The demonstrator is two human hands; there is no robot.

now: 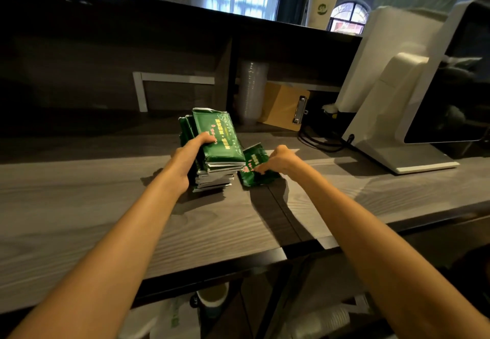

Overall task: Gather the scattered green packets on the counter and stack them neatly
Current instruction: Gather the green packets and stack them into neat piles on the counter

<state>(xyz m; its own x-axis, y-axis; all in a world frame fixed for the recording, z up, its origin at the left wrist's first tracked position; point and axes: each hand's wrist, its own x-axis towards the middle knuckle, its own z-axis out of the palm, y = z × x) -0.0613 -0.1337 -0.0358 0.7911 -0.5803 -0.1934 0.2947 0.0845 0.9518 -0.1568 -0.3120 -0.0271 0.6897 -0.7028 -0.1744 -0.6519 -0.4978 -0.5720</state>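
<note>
L hand (189,160) grips the stack of green packets (220,139) from its left side, fingers curled on the edge and thumb over the top packet. R hand (278,162) sits just right of the stack, fingers bunched and pinching a loose green packet (254,168) that lies flat on the table (106,219), near edge almost touching the stack's base; could be two overlapped, can't tell. Key relation: the loose packet is right of & lower than the stack top, its long axis roughly parallel to the stack's, running away from the person. R hand is nearer, so prob. a short lift up & left w/ little turning. The top packets sit skewed vs the lower ones, so squaring up looks needed. Beyond the stack: clear plastic cups (252,91) & a clipboard (283,106); far right of it, a white terminal (397,115).
</note>
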